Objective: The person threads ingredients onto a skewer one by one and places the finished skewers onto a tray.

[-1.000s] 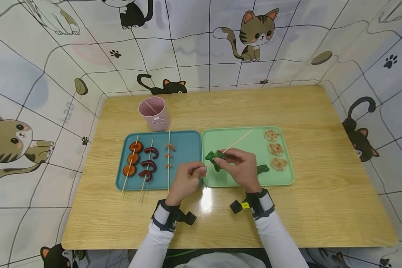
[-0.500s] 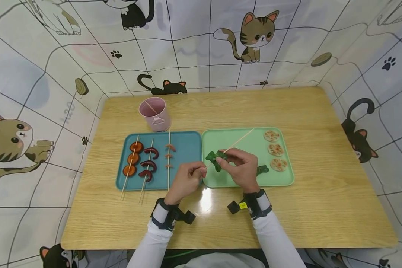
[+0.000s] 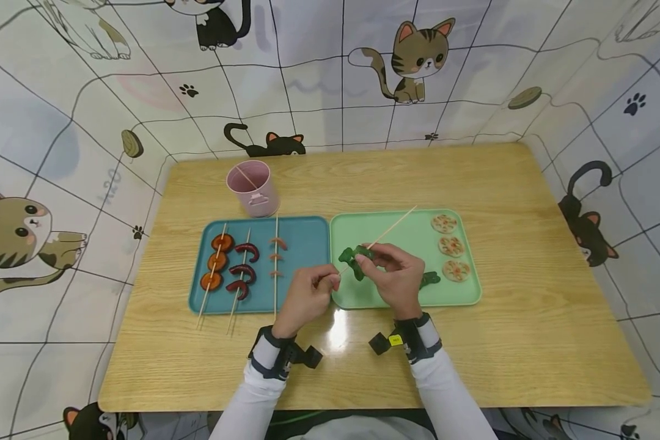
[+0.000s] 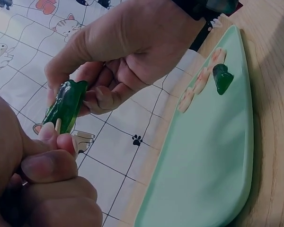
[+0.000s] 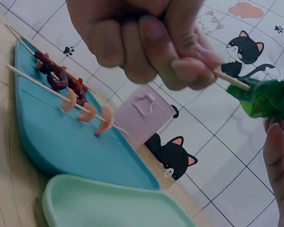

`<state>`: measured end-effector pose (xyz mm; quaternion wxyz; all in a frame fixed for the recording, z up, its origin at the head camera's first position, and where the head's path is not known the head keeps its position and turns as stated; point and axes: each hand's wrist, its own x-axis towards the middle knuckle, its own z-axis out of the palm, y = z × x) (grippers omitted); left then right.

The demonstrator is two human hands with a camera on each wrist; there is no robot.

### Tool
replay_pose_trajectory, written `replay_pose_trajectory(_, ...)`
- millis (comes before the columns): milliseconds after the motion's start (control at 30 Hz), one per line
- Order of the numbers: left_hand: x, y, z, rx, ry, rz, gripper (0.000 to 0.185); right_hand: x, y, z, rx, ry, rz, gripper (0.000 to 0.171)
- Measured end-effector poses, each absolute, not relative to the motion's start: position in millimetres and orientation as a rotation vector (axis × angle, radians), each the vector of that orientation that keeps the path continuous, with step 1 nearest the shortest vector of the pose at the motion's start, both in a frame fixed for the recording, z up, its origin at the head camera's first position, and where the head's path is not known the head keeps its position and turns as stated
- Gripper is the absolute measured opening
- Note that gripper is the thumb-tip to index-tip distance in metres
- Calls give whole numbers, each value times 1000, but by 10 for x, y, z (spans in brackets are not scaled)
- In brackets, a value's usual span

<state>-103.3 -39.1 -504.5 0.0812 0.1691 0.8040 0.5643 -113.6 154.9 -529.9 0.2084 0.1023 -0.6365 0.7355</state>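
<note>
In the head view my left hand (image 3: 308, 294) pinches the lower end of a thin wooden skewer (image 3: 393, 226), whose bare upper end slants up to the right. My right hand (image 3: 396, 278) pinches glossy green pepper pieces (image 3: 351, 256) on that skewer, above the green tray (image 3: 363, 296). From the right wrist view, the skewer's tip end runs from the left thumb and fingertip into the green pepper. The left wrist view has the right thumb and fingers around the far end of a pepper piece (image 4: 66, 104). Another green pepper piece (image 3: 430, 278) lies on the tray.
Three lotus root slices (image 3: 451, 246) line the green tray's right side. Left of it, a blue tray (image 3: 308, 232) carries three loaded skewers: orange rounds (image 3: 217, 261), dark red curled pieces (image 3: 243, 271) and pinkish pieces (image 3: 275, 256). Behind stands a pink bucket (image 3: 255, 192) with a skewer inside.
My right wrist has shifted slightly left and turned a little. Both hands keep their hold on the skewer and green pepper.
</note>
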Motion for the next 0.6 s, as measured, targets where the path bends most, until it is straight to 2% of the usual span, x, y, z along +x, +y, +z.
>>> replay_pose_trajectory(267, -1070, -433, -5031, 597, 2514, 1633, 30, -1127, 1799, -5203, 399, -2142, 2270, 26)
replay_pose_trajectory(600, -1108, -402, -5100, 793, 2531, 1543, 30, -1104, 1825, -5184, 407, -2127, 2029, 20)
